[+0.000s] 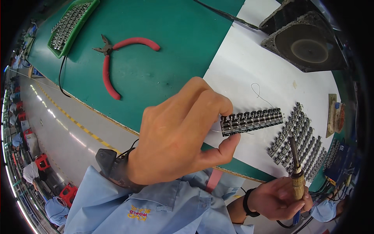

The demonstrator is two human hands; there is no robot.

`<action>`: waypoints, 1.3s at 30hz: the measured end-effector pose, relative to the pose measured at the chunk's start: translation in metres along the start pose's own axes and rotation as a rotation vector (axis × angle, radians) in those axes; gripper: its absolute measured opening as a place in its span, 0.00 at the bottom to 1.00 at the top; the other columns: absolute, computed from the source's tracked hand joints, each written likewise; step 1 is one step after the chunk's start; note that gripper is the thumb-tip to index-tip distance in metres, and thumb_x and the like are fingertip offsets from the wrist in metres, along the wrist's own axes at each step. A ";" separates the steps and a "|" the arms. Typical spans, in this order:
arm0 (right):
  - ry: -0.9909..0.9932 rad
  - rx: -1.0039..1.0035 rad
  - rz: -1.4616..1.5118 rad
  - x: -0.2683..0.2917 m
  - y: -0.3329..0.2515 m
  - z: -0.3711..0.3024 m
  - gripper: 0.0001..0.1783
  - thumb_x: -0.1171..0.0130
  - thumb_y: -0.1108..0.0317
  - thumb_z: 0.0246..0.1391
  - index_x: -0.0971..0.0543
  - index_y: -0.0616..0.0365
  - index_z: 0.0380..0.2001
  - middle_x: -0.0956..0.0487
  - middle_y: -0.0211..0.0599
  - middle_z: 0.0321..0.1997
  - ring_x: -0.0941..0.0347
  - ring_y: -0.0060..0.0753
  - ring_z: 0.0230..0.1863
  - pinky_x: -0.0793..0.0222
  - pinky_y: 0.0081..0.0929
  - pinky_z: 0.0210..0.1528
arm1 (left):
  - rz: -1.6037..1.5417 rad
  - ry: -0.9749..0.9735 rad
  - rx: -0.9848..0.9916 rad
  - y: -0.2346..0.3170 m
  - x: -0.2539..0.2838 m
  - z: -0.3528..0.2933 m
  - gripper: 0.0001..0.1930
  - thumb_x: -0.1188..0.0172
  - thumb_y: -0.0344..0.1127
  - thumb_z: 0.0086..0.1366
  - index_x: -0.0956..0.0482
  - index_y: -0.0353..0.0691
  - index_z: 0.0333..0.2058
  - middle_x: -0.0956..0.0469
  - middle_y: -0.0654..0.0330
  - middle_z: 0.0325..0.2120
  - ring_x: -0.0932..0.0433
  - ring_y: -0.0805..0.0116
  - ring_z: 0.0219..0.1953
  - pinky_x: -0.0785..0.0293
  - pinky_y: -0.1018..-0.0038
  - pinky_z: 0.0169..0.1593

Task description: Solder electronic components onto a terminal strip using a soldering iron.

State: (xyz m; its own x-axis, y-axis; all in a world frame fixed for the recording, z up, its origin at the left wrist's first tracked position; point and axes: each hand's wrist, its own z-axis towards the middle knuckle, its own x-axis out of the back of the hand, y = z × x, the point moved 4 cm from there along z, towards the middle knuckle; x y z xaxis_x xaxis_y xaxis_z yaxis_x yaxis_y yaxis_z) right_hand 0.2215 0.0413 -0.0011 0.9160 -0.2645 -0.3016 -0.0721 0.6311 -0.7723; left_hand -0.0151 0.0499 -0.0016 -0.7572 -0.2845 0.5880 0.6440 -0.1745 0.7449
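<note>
My left hand (183, 130) pinches the near-left end of a strip of small black and metal parts (253, 121) between thumb and fingers. The strip is held over a white sheet (241, 74). A thin wire (256, 90) loops up behind it, and a fine length also crosses its left end. My right hand (278, 197) is closed around the handle of a soldering iron (297, 183). The iron's tip points up and away, over rows of similar metal strips (298, 140) on the sheet, right of the held strip. Whether it touches them I cannot tell.
Red-handled pliers (107, 76) lie with jaws apart on the green mat (175, 54). A green tray (83, 26) of metal parts stands far left. A dusty square fan (307, 46) is at far right, with a worn sponge holder (332, 117) nearer. Cables hang at lower right.
</note>
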 end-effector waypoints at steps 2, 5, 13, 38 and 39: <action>0.008 0.008 -0.004 0.000 0.000 0.000 0.10 0.52 0.65 0.58 0.35 0.60 0.35 0.44 0.30 0.15 0.48 0.21 0.19 0.44 0.17 0.26 | 0.011 0.003 -0.022 0.000 0.000 0.000 0.18 0.31 0.25 0.36 0.25 0.37 0.30 0.27 0.63 0.23 0.30 0.70 0.24 0.35 0.77 0.24; 0.011 0.008 -0.006 0.000 0.000 0.000 0.10 0.52 0.65 0.58 0.35 0.60 0.36 0.44 0.30 0.15 0.48 0.21 0.19 0.45 0.17 0.26 | 0.017 0.011 -0.033 0.000 0.000 0.000 0.18 0.31 0.25 0.36 0.25 0.36 0.30 0.27 0.62 0.24 0.30 0.71 0.24 0.36 0.77 0.23; -0.004 0.002 -0.035 -0.001 -0.001 0.001 0.09 0.54 0.64 0.59 0.36 0.59 0.34 0.43 0.30 0.15 0.48 0.20 0.18 0.47 0.15 0.22 | -0.009 0.036 -0.040 0.001 -0.003 -0.001 0.18 0.31 0.25 0.36 0.25 0.35 0.30 0.28 0.62 0.23 0.32 0.72 0.23 0.39 0.79 0.22; 0.012 0.016 -0.121 0.007 0.000 0.001 0.13 0.59 0.61 0.63 0.35 0.62 0.39 0.40 0.33 0.14 0.50 0.20 0.12 0.41 0.13 0.18 | 0.071 0.038 -0.127 0.004 -0.005 0.001 0.19 0.32 0.26 0.35 0.27 0.35 0.31 0.29 0.63 0.23 0.37 0.75 0.21 0.46 0.80 0.21; 0.011 0.021 -0.118 0.008 0.001 0.001 0.14 0.59 0.61 0.63 0.35 0.62 0.39 0.40 0.33 0.14 0.49 0.20 0.12 0.42 0.13 0.17 | 0.078 0.039 -0.127 0.005 -0.006 0.000 0.19 0.32 0.26 0.35 0.26 0.35 0.31 0.29 0.63 0.23 0.37 0.75 0.21 0.46 0.80 0.22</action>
State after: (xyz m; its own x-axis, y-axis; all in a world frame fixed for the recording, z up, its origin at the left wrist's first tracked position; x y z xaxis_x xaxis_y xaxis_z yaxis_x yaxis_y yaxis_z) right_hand 0.2288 0.0402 -0.0034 0.9133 -0.3456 -0.2154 0.0442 0.6100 -0.7912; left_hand -0.0078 0.0510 -0.0013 -0.7009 -0.3381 0.6281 0.7114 -0.2675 0.6499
